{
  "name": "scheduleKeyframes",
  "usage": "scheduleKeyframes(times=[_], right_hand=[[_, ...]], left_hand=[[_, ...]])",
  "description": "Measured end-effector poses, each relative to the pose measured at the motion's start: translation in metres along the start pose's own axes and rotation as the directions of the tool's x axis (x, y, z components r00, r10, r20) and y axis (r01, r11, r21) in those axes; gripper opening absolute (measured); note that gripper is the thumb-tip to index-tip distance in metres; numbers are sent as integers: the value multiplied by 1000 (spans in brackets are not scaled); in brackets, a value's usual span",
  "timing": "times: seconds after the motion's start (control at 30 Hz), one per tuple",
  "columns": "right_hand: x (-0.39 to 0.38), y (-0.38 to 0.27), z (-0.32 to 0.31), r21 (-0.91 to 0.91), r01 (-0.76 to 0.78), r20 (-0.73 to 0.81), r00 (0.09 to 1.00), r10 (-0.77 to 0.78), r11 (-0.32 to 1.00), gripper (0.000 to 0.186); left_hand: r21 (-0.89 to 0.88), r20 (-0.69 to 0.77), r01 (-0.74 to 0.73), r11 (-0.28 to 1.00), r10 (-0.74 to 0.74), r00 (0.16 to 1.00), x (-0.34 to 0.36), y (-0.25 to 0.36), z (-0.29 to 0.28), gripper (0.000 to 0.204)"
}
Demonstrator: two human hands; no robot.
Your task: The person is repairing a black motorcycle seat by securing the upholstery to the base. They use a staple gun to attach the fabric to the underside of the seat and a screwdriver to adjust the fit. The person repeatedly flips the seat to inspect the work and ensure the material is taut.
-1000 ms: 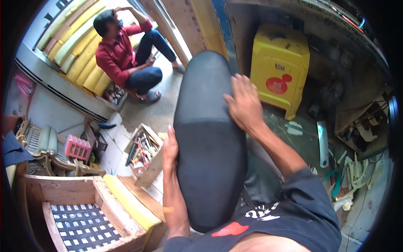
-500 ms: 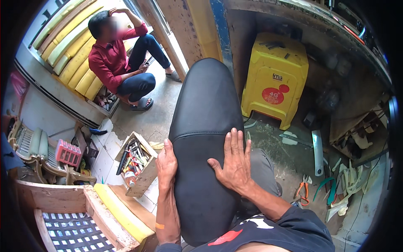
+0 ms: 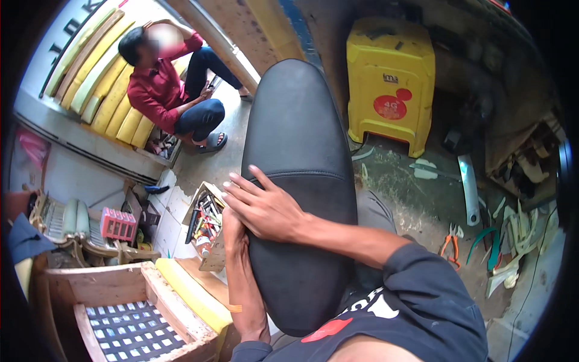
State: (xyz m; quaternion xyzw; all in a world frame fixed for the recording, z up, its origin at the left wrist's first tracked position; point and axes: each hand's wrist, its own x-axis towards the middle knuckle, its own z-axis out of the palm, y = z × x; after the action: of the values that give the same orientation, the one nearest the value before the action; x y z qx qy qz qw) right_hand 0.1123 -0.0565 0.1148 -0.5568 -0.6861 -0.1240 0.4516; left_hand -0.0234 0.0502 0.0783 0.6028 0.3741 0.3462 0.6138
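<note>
A long black motorcycle seat with a stitched seam across it stretches from my lap toward the wooden post. My right hand lies across its left edge near the seam, fingers stretched out to the left. Against that same edge rests my left hand, partly covered by the right one; its fingers are hidden along the seat's side. An orange band shows on my left forearm.
To the left stand a wooden tool box and a wooden frame with woven straps. A yellow plastic stool is at the far right. Orange-handled pliers and scraps lie on the floor. A person in red squats beyond.
My right hand has moved left from the seat's top onto its left edge, over my left hand. The view has shifted a little.
</note>
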Motion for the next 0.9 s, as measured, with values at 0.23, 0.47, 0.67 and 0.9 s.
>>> scheduleKeyframes(times=[0.23,0.47,0.67,0.9], right_hand=[[-183,-72,-89,-149,-616,148,760,633,774,77],[-135,-40,-92,-198,-424,231,856,463,884,93],[-102,-20,-84,-130,-280,226,926,303,951,88],[-58,-4,-57,-93,-133,168,975,147,987,81]], left_hand=[[282,-245,295,913,-229,942,-1,42,26,70],[179,-140,236,955,-213,967,-1,34,32,62],[12,-82,276,961,-274,958,-13,47,32,55],[-95,-102,237,967,-247,964,-22,57,28,44]])
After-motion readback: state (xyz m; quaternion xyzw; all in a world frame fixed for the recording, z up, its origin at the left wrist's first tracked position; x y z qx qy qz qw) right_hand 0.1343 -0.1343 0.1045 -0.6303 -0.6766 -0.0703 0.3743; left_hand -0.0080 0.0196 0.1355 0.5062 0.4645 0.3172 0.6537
